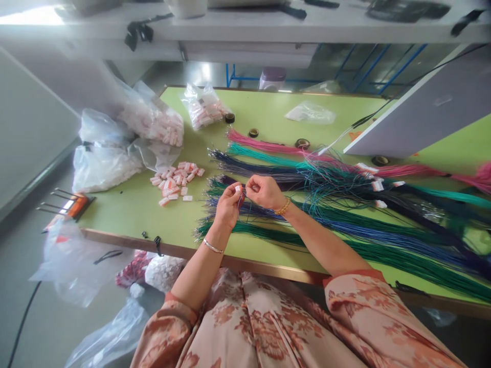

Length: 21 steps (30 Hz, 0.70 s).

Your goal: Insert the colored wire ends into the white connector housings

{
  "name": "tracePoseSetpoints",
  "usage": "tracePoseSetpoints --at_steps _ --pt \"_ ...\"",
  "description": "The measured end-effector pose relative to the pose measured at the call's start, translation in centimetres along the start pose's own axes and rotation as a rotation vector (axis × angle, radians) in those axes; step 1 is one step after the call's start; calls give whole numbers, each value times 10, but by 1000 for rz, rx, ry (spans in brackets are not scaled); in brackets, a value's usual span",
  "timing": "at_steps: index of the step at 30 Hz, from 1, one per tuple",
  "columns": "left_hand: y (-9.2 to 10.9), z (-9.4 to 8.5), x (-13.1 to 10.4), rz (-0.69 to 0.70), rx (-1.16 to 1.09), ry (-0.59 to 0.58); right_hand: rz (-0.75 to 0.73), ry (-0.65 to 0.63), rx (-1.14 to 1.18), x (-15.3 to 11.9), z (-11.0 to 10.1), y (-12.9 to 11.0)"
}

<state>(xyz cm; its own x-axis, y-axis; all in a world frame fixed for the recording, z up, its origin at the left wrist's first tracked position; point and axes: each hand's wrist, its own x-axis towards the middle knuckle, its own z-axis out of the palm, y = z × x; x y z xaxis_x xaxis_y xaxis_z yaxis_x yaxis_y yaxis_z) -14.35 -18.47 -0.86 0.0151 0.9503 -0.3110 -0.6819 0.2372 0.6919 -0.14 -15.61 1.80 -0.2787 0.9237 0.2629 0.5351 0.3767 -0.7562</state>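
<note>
My left hand (229, 205) pinches a small white connector (238, 189) between thumb and fingers. My right hand (265, 192) meets it from the right, fingertips closed on a thin wire at the connector. Both hands hover over bundles of coloured wires (345, 204) laid in rows on the green table (134, 204): pink, teal, dark blue, purple and green. A loose pile of small white and pink connectors (176, 181) lies to the left of my hands.
Plastic bags of connectors (153, 122) sit at the table's left and back (203, 107). Several small tape rolls (302, 143) lie near the wire ends. A white board (422, 107) leans at the right. More bags lie on the floor (76, 255).
</note>
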Motion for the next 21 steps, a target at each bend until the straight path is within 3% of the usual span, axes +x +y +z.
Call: tracePoseSetpoints --at_steps 10,21 --pt "-6 -1 -1 59 104 43 -223 7 -161 -3 12 13" --pt "-4 -3 3 114 90 74 -170 -32 -162 -1 13 15"
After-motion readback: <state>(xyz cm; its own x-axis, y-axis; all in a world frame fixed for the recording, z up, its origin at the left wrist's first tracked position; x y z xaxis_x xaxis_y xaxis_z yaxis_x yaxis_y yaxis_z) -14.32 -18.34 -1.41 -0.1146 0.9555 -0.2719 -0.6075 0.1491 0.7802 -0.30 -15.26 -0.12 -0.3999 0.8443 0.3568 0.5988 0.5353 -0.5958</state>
